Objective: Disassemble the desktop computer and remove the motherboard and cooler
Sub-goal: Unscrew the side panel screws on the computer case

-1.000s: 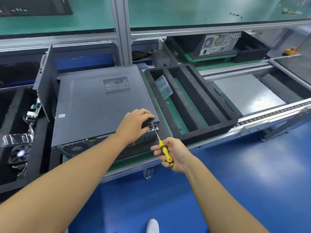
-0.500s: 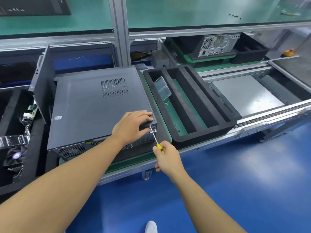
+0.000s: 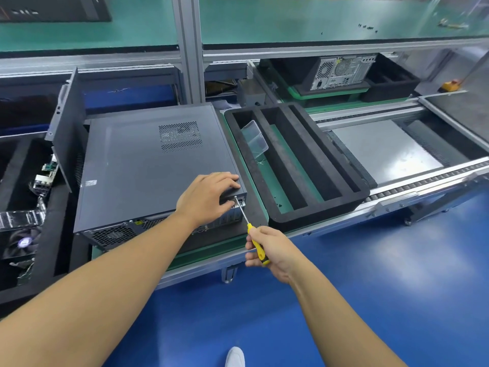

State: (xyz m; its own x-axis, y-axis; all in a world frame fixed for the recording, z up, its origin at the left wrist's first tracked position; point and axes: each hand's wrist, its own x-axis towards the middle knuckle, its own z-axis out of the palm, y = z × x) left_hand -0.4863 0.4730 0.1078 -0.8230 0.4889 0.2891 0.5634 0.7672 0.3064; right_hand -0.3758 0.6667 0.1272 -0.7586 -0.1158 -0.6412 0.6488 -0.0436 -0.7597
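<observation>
Head view: right grip (image 3: 270, 250) holds screwdriver (image 3: 250, 229) against computer case (image 3: 148, 165).

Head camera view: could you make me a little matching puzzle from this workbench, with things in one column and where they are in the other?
Things:
1. screwdriver
2. left hand
3. clear plastic box

Places:
A. in the black foam tray
B. held by the right hand
C. resting on the near right corner of the computer case

Pairs: 1-B, 2-C, 3-A
</observation>
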